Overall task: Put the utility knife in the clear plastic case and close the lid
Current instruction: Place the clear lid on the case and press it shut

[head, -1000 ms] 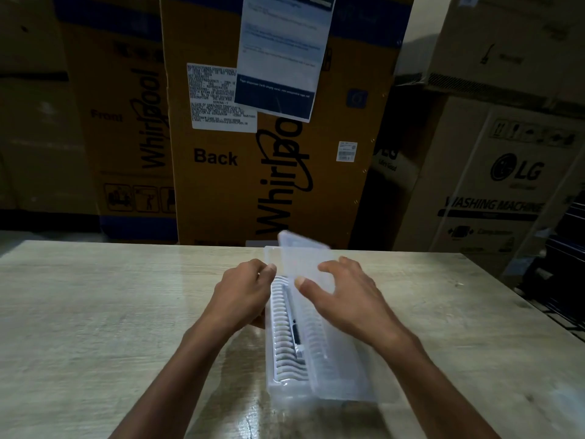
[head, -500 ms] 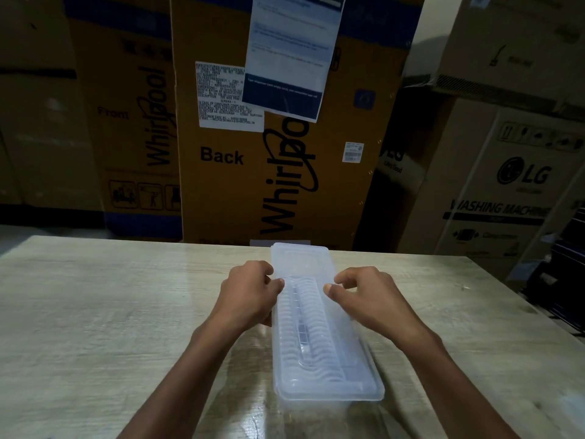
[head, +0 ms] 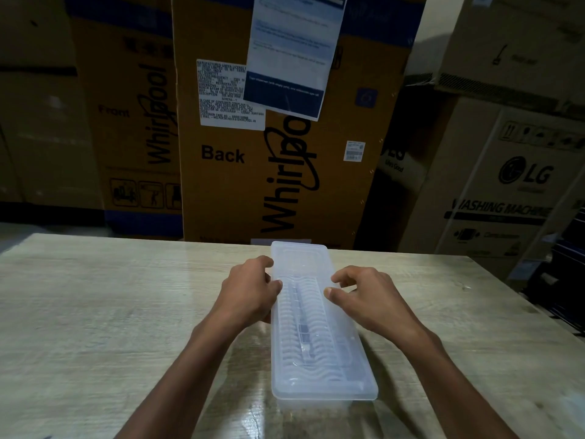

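A long clear plastic case (head: 319, 372) lies lengthwise on the wooden table (head: 95, 327), its lid flat on top. Through the lid the utility knife (head: 302, 327) shows faintly as a slim shape with a dark slider, lying on a ribbed insert. My left hand (head: 250, 296) rests against the case's left edge near the far half, thumb on the lid rim. My right hand (head: 364, 296) hovers at the right edge, fingers curled and apart, thumb tip touching the lid.
Tall Whirlpool cardboard boxes (head: 269, 137) stand right behind the table's far edge. LG washing machine boxes (head: 512, 191) are stacked at the right. The table's right edge runs diagonally near dark crates (head: 566, 280).
The lid, which stood raised a second ago, has come down flat on the case. My right hand has slid from on top of the lid to its right edge.
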Tool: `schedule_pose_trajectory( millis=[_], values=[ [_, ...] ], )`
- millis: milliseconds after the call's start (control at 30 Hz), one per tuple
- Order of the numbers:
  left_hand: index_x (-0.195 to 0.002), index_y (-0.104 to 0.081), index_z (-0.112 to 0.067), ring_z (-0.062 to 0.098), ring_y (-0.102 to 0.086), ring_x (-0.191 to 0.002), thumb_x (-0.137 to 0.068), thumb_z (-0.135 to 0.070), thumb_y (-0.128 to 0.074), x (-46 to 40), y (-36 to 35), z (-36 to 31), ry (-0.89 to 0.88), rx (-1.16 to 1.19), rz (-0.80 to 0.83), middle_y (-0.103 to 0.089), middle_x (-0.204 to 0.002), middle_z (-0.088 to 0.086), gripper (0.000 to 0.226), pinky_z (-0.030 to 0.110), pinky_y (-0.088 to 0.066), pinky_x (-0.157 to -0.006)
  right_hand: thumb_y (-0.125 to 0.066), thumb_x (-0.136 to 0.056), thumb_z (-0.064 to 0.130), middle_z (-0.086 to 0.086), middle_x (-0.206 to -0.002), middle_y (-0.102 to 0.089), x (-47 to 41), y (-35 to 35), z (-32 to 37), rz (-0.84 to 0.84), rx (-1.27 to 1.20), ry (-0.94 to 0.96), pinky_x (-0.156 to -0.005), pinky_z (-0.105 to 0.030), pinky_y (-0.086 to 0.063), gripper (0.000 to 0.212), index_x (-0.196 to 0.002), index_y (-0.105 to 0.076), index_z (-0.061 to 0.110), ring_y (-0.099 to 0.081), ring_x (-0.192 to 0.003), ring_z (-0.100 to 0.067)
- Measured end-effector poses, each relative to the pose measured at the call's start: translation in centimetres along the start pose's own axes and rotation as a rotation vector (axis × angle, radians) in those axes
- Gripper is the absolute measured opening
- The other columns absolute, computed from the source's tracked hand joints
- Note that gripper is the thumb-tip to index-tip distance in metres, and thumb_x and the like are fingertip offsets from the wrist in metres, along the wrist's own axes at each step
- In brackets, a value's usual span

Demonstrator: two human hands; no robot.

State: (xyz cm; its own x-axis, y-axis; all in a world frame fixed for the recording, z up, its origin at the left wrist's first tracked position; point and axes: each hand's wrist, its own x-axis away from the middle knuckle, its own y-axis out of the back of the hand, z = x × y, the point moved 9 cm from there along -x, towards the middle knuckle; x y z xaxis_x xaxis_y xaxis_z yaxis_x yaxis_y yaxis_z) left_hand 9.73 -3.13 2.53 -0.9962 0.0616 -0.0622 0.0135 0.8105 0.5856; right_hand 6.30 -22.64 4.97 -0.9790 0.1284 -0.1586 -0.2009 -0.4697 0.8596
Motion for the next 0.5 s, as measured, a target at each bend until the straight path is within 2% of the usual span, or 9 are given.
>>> schedule_pose_trajectory(
  millis=[133, 200, 233, 300, 367, 433, 500],
  values=[
    [-0.144, -0.048, -0.014, 0.032, -0.070, -0.103, -0.094, -0.017, -0.062, -0.1, -0.1, 0.0, -0.021, 0.000, 0.011, -0.064, -0.134, 0.014, 0.052, 0.052, -0.062, -0.084, -0.068, -0.091, 0.040, -0.001, -0.132, -0.065, -0.4, -0.3, -0.4, 0.000, -0.014, 0.014, -0.085, -0.031, -0.054, 0.041, -0.127, -0.063, 0.022, -0.061, -0.094, -0.010],
    [-0.145, -0.047, -0.014, 0.030, -0.069, -0.106, -0.095, -0.017, -0.061, -0.2, -0.1, 0.0, -0.047, -0.026, 0.004, -0.057, -0.143, 0.011, 0.053, 0.047, -0.063, -0.083, -0.067, -0.092, 0.040, 0.000, -0.141, -0.057, -0.6, -0.4, -0.5, -0.013, -0.033, 0.033, -0.085, -0.030, -0.053, 0.042, -0.130, -0.060, 0.024, -0.059, -0.094, -0.009],
    [-0.147, -0.045, -0.014, 0.029, -0.068, -0.108, -0.096, -0.017, -0.060, -0.2, -0.1, -0.1, -0.061, -0.039, 0.004, -0.053, -0.149, 0.009, 0.053, 0.045, -0.063, -0.082, -0.065, -0.093, 0.040, 0.001, -0.147, -0.051, -0.6, -0.6, -0.4, -0.017, -0.045, 0.054, -0.086, -0.030, -0.053, 0.043, -0.133, -0.057, 0.025, -0.059, -0.097, -0.009],
    [-0.151, -0.039, -0.017, 0.030, -0.064, -0.117, -0.097, -0.017, -0.056, -0.2, -0.3, -0.3, -0.096, -0.067, 0.015, -0.044, -0.157, 0.006, 0.056, 0.044, -0.061, -0.087, -0.057, -0.098, 0.042, 0.003, -0.159, -0.037, -0.9, -1.4, 0.1, 0.007, -0.056, 0.115, -0.096, -0.033, -0.049, 0.050, -0.144, -0.046, 0.026, -0.057, -0.118, -0.014],
    [-0.153, -0.036, -0.019, 0.031, -0.057, -0.129, -0.099, -0.020, -0.053, -0.2, -0.9, -0.5, -0.130, -0.115, 0.032, -0.036, -0.163, 0.004, 0.057, 0.050, -0.055, -0.099, -0.047, -0.101, 0.046, 0.004, -0.166, -0.024, -1.4, -2.4, 0.3, 0.047, -0.037, 0.146, -0.112, -0.039, -0.038, 0.056, -0.152, -0.034, 0.026, -0.040, -0.142, -0.018],
    [-0.152, -0.039, -0.018, 0.029, -0.050, -0.137, -0.100, -0.023, -0.050, -0.2, -1.2, -0.5, -0.142, -0.165, 0.030, -0.031, -0.165, 0.001, 0.054, 0.051, -0.049, -0.107, -0.039, -0.103, 0.048, 0.005, -0.168, -0.019, -2.1, -3.2, 0.4, 0.077, -0.013, 0.149, -0.120, -0.039, -0.025, 0.058, -0.155, -0.028, 0.026, -0.024, -0.152, -0.016],
    [-0.150, -0.041, -0.017, 0.025, -0.043, -0.143, -0.099, -0.025, -0.049, -0.2, -1.4, -0.4, -0.145, -0.203, 0.018, -0.031, -0.165, -0.001, 0.052, 0.048, -0.042, -0.114, -0.036, -0.103, 0.049, 0.005, -0.168, -0.019, -2.7, -3.7, 0.6, 0.099, 0.003, 0.152, -0.121, -0.038, -0.022, 0.059, -0.156, -0.027, 0.024, -0.022, -0.152, -0.016]
  ],
)
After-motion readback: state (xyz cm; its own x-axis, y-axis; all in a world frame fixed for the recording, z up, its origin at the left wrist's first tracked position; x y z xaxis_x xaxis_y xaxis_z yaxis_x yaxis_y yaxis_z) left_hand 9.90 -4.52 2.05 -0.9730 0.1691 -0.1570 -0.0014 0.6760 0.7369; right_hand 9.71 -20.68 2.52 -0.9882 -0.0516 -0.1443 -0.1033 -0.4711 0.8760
